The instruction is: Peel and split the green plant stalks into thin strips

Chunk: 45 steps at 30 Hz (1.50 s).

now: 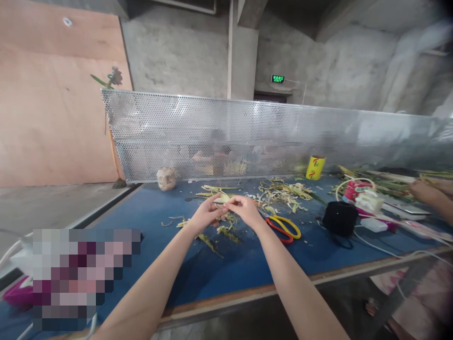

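On the left side of the blue table [233, 274], a pale round roll [166, 179] stands near the perforated metal screen [184, 123]. Next comes the left hand [206, 215]. It is partly closed, its fingers bent and a little spread, and its fingertips hold a pale plant piece [222, 199]. This piece is in front of the person, between the two hands. The right hand [243, 208] is more closed; its thumb and bent forefinger pinch at the same piece, and its fingertips come very near to those of the left hand. Below the hands lie some green plant scraps [228, 233]. Just beside the right wrist are the scissors [283, 228], with one red and one yellow handle. Behind them, pale peelings [286, 192] are spread. Farther right stand a yellow cylinder [315, 168] and a black box [340, 218]. At the right edge, another person's hand [429, 191] is near long stalks.
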{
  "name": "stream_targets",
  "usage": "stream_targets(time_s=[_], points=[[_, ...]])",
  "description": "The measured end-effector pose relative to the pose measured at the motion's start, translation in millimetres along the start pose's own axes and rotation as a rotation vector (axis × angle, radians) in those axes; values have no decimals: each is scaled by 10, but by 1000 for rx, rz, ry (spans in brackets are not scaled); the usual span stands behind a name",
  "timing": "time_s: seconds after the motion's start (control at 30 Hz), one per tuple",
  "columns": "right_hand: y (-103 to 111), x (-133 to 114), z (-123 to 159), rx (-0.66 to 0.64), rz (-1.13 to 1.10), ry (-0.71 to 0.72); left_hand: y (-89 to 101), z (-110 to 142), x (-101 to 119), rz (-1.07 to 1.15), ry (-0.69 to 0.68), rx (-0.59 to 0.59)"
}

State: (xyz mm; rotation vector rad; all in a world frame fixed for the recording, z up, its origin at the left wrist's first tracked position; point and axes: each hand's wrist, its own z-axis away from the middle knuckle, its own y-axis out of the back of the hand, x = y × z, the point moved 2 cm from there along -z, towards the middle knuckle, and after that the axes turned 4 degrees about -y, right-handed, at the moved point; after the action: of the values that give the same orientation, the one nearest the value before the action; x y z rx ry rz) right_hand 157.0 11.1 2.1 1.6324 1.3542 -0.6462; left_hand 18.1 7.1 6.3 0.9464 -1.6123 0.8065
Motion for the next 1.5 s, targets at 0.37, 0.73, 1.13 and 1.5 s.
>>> stream_targets(time_s=[0.37,0.73,1.13,1.5], points=[[1,16,-18,102,-133,-21,-3,16,11,-86,-25,-129],[-52,154,-30,-64,-173,-228,84,-54,-28,-140,-96,28],[-112,202,2,-139,-241,-311,111,-72,-17,-273,-113,55],[-147,196,-1,-103,-283,-311,58,-68,-37,-256,-106,26]])
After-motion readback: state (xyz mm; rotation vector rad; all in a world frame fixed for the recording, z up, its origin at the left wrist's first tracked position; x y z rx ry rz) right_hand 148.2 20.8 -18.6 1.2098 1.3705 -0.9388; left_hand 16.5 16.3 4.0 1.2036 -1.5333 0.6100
